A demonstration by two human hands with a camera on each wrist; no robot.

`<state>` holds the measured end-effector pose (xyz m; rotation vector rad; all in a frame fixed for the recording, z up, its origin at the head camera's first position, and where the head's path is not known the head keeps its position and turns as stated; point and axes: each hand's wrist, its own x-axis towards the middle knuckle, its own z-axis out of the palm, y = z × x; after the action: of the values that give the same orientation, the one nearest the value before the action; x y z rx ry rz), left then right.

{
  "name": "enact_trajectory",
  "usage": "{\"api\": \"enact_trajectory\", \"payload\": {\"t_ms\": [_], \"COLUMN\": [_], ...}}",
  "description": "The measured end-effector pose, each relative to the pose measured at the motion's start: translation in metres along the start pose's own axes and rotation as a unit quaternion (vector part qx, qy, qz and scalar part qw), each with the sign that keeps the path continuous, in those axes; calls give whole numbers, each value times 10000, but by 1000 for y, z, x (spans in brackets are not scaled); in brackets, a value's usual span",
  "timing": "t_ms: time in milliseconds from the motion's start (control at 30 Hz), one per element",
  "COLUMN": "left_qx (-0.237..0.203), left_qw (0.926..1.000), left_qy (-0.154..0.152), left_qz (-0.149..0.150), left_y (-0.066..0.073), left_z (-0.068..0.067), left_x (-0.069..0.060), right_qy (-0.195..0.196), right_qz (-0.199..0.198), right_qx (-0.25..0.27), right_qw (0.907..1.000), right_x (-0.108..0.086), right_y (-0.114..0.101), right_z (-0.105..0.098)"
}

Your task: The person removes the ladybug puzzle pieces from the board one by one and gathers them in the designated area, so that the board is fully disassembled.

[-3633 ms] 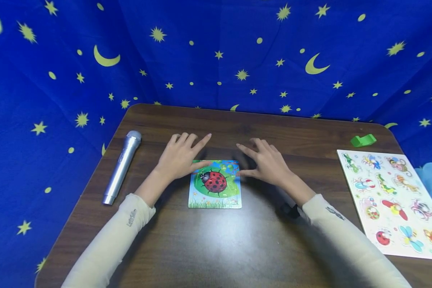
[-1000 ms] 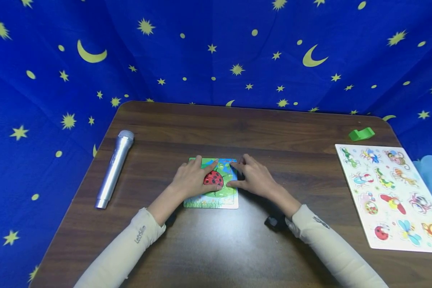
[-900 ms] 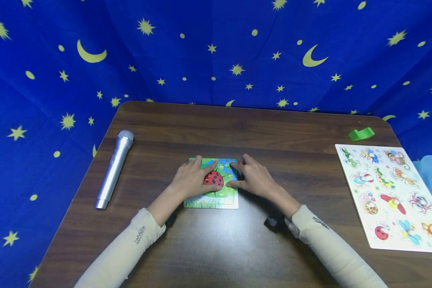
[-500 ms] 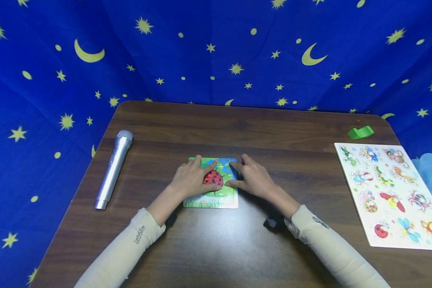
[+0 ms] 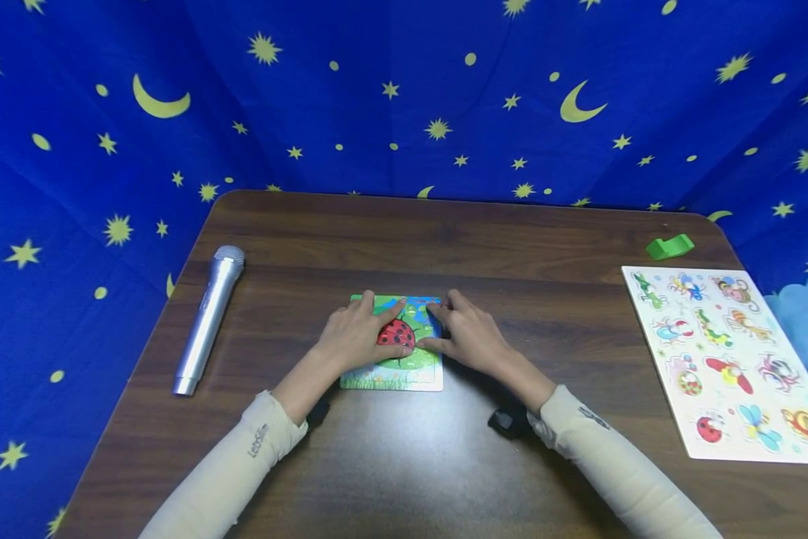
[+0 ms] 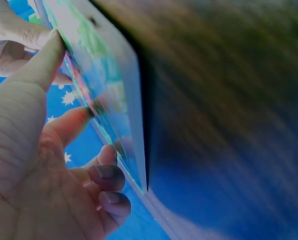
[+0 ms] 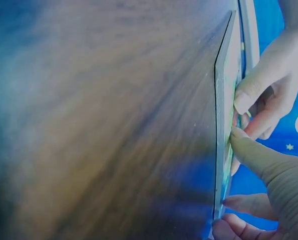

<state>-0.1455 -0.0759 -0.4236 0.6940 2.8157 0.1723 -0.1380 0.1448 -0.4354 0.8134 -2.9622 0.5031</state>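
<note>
A square ladybird jigsaw puzzle (image 5: 417, 364) lies flat on the brown wooden table (image 5: 404, 471), between my two hands. My left hand (image 5: 351, 337) rests over its left side, with the thumb and index finger touching the picture near the red ladybird. From the other side, my right hand (image 5: 472, 335) reaches in and touches the right part with thumb and index finger. In the left wrist view, the left thumb and fingertips touch the puzzle's face (image 6: 101, 65). The right wrist view shows the two thumbs close together on the board (image 7: 220, 125).
A silver microphone (image 5: 208, 322) lies at the left of the table. On the right are a white board with insect pictures (image 5: 727, 359) and a small green block (image 5: 669, 247) behind it. A blue curtain with stars and moons (image 5: 404, 97) hangs beyond the table's edge.
Since the earliest frame, both hands have come inward and down onto the puzzle. Over the last second the hands hold nearly still, while the view shifts slightly.
</note>
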Motion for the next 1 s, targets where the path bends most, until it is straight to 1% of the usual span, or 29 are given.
{"api": "enact_trajectory", "payload": {"t_ms": [267, 433, 733, 833, 1000], "left_qx": [-4, -6, -17, -31, -35], "left_qw": [10000, 10000, 10000, 10000, 9999], "left_qy": [-12, 27, 58, 77, 73], "left_qz": [-10, -13, -31, -41, -72], "left_y": [0, 0, 0, 0, 2], "left_z": [2, 2, 2, 2, 2], "left_x": [0, 1, 1, 1, 1], "right_qy": [-110, -32, -20, -22, -82], "right_qz": [216, 316, 649, 753, 1025], "right_qx": [130, 161, 287, 430, 926], "right_qw": [9996, 9994, 9975, 9962, 9904], "right_x": [2, 2, 3, 3, 5], "right_y": [-2, -3, -2, -3, -3], "right_z": [0, 0, 0, 0, 1]}}
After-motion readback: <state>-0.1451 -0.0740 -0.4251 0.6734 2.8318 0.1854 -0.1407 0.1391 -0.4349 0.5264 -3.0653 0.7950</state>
